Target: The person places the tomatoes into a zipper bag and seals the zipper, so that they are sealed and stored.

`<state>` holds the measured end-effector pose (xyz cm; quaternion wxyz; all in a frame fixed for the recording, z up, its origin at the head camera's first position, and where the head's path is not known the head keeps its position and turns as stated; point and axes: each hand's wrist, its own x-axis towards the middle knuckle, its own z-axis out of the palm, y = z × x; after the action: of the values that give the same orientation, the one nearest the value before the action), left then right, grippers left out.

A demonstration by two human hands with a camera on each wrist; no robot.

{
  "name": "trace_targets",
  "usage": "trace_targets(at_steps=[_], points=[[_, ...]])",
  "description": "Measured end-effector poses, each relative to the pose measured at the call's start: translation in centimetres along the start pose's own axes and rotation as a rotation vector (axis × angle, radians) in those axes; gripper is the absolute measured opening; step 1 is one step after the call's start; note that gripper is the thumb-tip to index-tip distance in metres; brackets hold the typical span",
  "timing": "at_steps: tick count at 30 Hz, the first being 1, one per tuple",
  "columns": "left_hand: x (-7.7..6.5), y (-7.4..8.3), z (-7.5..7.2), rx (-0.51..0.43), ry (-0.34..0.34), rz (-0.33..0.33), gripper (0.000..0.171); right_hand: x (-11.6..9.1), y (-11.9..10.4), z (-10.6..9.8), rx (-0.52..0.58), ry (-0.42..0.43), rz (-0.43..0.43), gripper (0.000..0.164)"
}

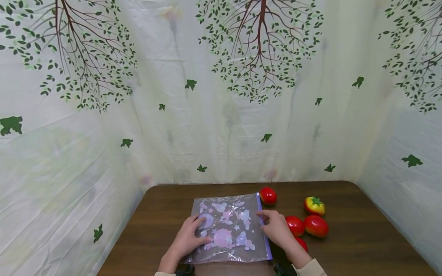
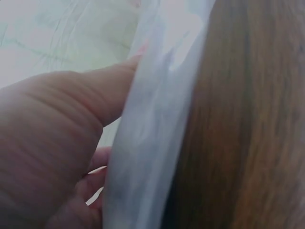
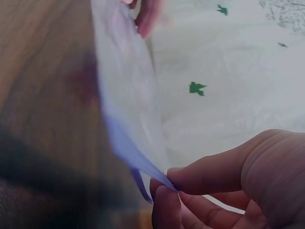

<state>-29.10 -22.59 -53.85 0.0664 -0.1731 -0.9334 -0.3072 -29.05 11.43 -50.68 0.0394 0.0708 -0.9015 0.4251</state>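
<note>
A clear zip bag (image 1: 246, 239) printed with pastel cartoon figures lies across the front middle of the table. My left hand (image 1: 188, 237) rests on its left side, thumb and fingers spread over the plastic. In the left wrist view the thumb (image 2: 102, 88) reaches across the film. On the opposite side, my right hand (image 1: 277, 229) pinches the purple zip edge (image 1: 268, 251) between thumb and fingertips. The right wrist view shows the purple strip (image 3: 126, 145) parted into two layers near the fingertips. No contents show inside the bag.
Several red, shiny tomatoes stand to the right: one tomato (image 1: 268, 196) by the bag's far corner, others beside my right forearm, including a red tomato (image 1: 315, 226). Behind them is a yellow-red tomato (image 1: 314, 206) with a green top. A leaf-printed curtain (image 1: 228, 153) surrounds the brown table (image 1: 362, 234).
</note>
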Motion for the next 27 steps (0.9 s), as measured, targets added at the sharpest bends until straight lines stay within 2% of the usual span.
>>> trace_targets(at_steps=[8, 16, 27], points=[[0.1, -0.7, -0.1, -0.007, -0.008, 0.002, 0.087, -0.1, 0.0, -0.8, 0.063, 0.004, 0.018, 0.041], [0.2, -1.0, -0.1, -0.037, -0.013, -0.015, 0.086, -0.1, 0.1, -1.5, 0.09, -0.02, 0.044, 0.037], [0.1, -0.8, -0.2, -0.018, 0.012, -0.004, 0.09, -0.3, -0.8, -2.0, -0.042, -0.018, -0.044, 0.024]])
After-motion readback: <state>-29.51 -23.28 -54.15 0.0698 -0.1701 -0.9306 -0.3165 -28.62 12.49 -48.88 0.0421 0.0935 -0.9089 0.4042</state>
